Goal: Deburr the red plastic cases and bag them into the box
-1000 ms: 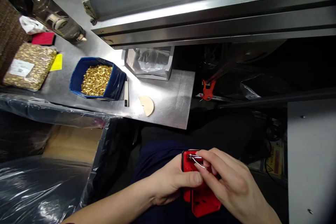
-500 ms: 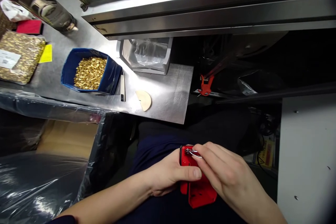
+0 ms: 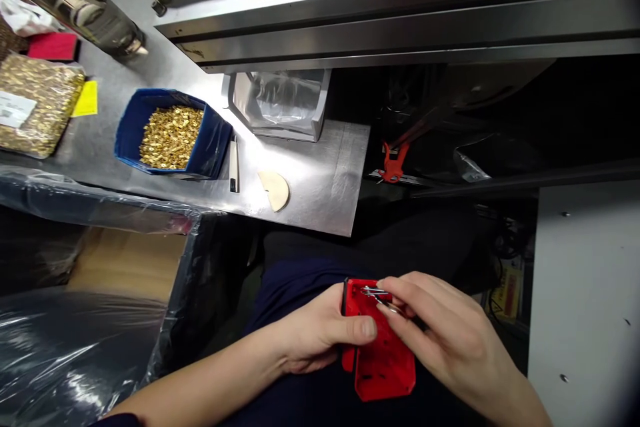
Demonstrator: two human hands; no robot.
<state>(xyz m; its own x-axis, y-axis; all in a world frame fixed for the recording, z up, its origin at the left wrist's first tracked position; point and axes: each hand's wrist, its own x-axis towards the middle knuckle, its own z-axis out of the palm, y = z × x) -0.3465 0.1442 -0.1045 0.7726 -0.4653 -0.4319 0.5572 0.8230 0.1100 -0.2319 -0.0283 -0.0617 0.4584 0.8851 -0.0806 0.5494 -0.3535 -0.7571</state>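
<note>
Low in the middle, my left hand (image 3: 327, 333) grips a red plastic housing (image 3: 385, 373) with a black edge along its left side. Its thumb lies across the front, and the fingers behind are hidden. My right hand (image 3: 445, 327) pinches a small metal tool with thin prongs (image 3: 374, 291), which resembles tweezers; its exact kind is unclear. The prongs are over the upper part of the housing, and I cannot tell whether they touch it. Small dark spots or holes show on the red inner face.
On the metal bench (image 3: 330, 193) stand a blue bin (image 3: 127, 137) of brass parts, a grey bin (image 3: 320, 113), a knife-like tool (image 3: 234, 167) and a pale half-disc (image 3: 275, 190). A plastic-lined box (image 3: 193, 267) is left, a metal beam (image 3: 350, 27) above, a white panel (image 3: 585, 293) right.
My right hand has drawn slightly right with the metal tool, whose prongs have come away from the housing's upper left corner. More of the red inner face shows. My left hand keeps its hold.
</note>
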